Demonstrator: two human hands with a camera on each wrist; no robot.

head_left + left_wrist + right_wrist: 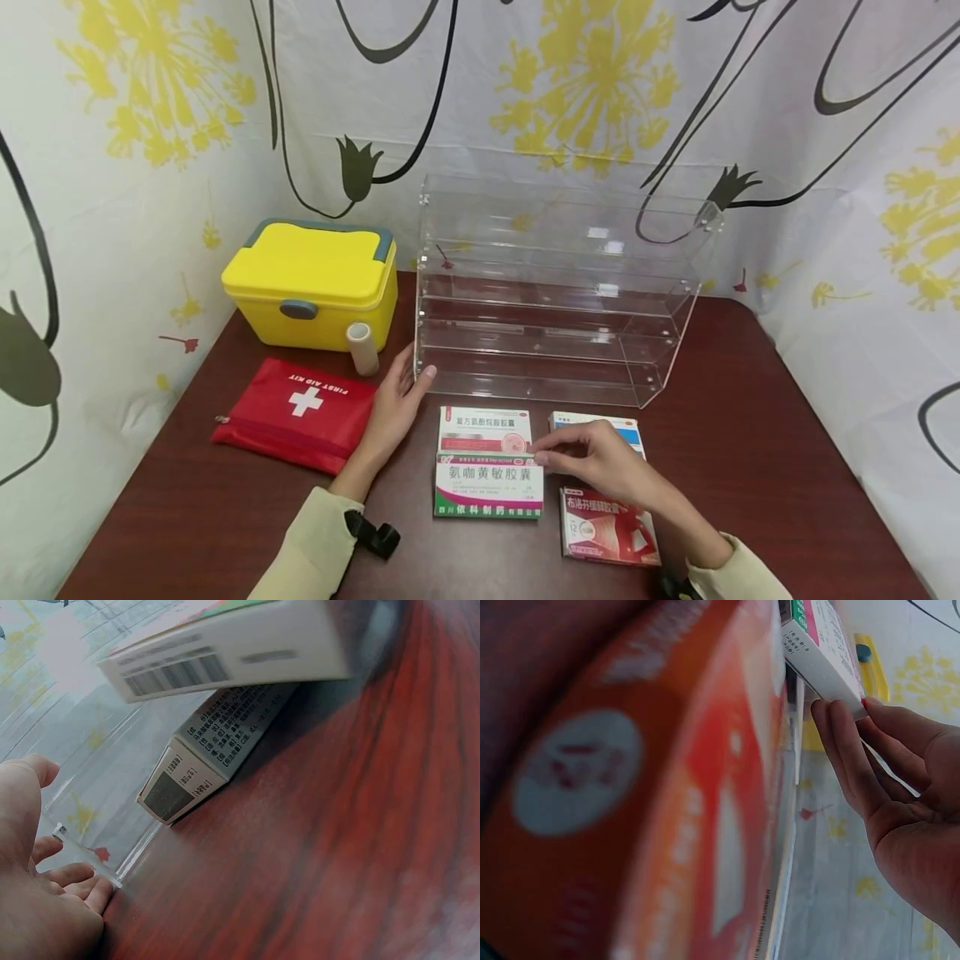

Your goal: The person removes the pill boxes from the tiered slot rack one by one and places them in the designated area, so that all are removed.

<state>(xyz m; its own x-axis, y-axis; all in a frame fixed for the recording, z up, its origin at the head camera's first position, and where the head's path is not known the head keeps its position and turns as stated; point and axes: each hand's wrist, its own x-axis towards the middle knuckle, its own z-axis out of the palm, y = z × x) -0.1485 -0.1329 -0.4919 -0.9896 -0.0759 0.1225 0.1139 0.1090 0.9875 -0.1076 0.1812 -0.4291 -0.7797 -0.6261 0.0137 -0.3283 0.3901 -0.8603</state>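
Note:
My right hand [603, 458] pinches the right end of a green-and-pink medicine box [489, 492] between thumb and fingertips. In the left wrist view this box is raised and tilted above a white medicine box [184, 780] lying on the table. My left hand [393, 404] rests against the lower left side of a clear acrylic shelf rack [525, 387], thumb apart from the fingers. Under the right forearm lies a red medicine box [609, 533], blurred and close in the right wrist view. A blue-and-white medicine box [630, 432] is partly hidden behind the right hand.
Left of the rack stands a yellow lidded case [307, 283] with a small pale cylinder [363, 350] before it. A red first aid pouch [300, 412] lies beside my left forearm. Patterned white cloth [465, 100] hangs around the dark red table [757, 450].

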